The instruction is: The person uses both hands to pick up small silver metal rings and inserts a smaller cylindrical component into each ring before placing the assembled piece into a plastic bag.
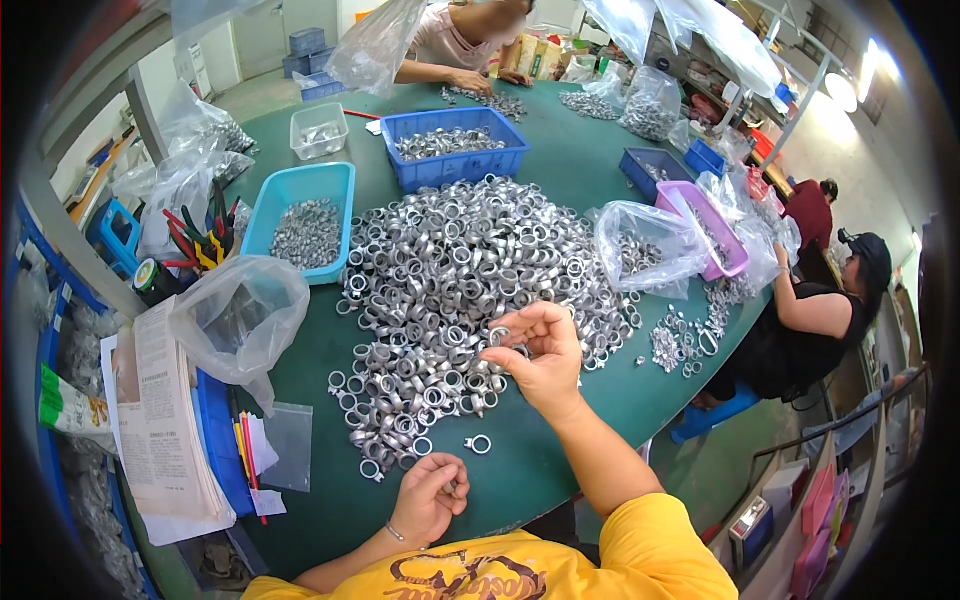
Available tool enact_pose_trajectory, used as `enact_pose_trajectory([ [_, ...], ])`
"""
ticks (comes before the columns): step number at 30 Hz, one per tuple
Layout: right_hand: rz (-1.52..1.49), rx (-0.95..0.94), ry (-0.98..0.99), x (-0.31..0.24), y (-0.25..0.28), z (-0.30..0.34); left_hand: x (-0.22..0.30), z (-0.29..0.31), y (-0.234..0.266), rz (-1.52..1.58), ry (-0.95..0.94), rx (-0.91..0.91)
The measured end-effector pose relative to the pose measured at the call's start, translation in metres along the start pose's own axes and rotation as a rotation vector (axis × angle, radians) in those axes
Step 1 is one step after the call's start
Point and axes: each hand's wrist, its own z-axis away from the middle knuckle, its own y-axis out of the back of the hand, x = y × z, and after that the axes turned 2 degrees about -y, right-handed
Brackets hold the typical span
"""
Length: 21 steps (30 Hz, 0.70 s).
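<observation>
A large heap of small silver metal rings (470, 250), many with a little tab on the side, covers the middle of the green table. Over the heap's near right part, my right hand (545, 355) pinches one metal ring (497, 337) between thumb and fingertips. Close to the table's front edge, my left hand (428, 500) is closed with its fingers curled in; whatever it may hold is hidden. Just beyond it, a single loose ring (481, 444) lies apart from the heap.
Behind the heap stands a blue bin (455, 145) of metal parts; a turquoise bin (300, 222) is left of it. A purple basket (735, 255) and plastic bag (650, 250) lie right. Stacked papers (165, 420) and pliers (200, 240) line the left. Co-workers (830, 310) sit around the table (540, 470).
</observation>
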Motion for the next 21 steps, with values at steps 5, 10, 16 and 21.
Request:
enact_pose_trajectory([
  [5,-0.010,-0.019,-0.142,-0.001,-0.001,0.002,0.001,0.003,0.000,-0.011,-0.001,0.044],
  [10,-0.329,0.006,-0.438,0.005,0.003,-0.005,-0.006,-0.005,0.009,0.029,0.022,-0.011],
  [16,-0.546,0.167,-0.567,0.009,0.006,-0.004,-0.006,-0.004,0.010,0.039,0.001,0.001],
  [21,-0.765,0.240,-0.600,0.013,0.010,0.006,-0.004,0.001,0.006,0.045,0.003,-0.012],
])
